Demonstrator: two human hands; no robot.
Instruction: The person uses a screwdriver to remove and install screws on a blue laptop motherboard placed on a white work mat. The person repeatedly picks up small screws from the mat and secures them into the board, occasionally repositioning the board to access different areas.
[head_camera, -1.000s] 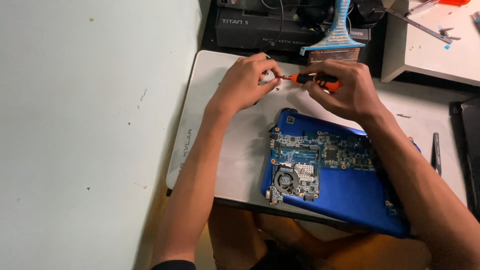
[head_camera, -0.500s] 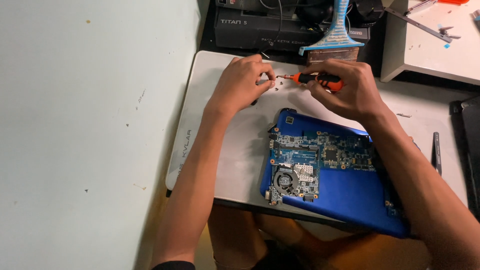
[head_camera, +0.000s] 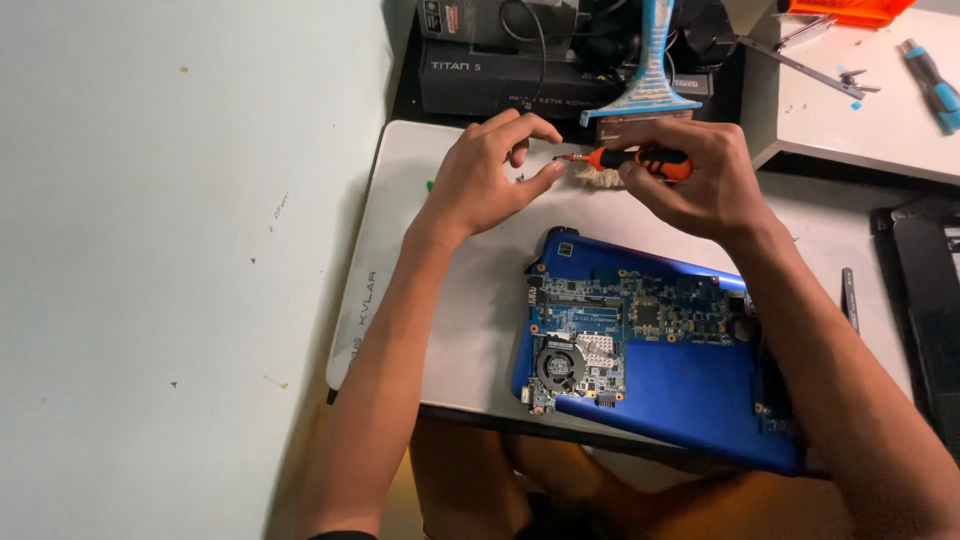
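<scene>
Screwdriver (head_camera: 640, 160): orange and black handle, lying level near the far edge of the white board (head_camera: 450, 330), tip pointing toward the left hand.
Right hand (head_camera: 690, 180): fingers curled and pressed around the screwdriver handle from above.
Left hand (head_camera: 490, 180): thumb and forefinger drawn close together just beside the screwdriver tip; whether they pinch anything is too small to tell.
Laptop base (head_camera: 670, 390): blue shell, opened, lying at the near right part of the board, near corner overhanging the near edge.
Circuit board (head_camera: 620, 325): green-blue, seated in the far left part of the laptop base.
Fan (head_camera: 558, 362): round, dark, at the circuit board's near left corner.
Brush (head_camera: 645, 70): light blue, flat, past the board's far edge, behind the hands.
Black box (head_camera: 500, 75): behind the board's far edge, left of the brush.
Wall (head_camera: 170, 250): pale, flanking the board's left edge.
</scene>
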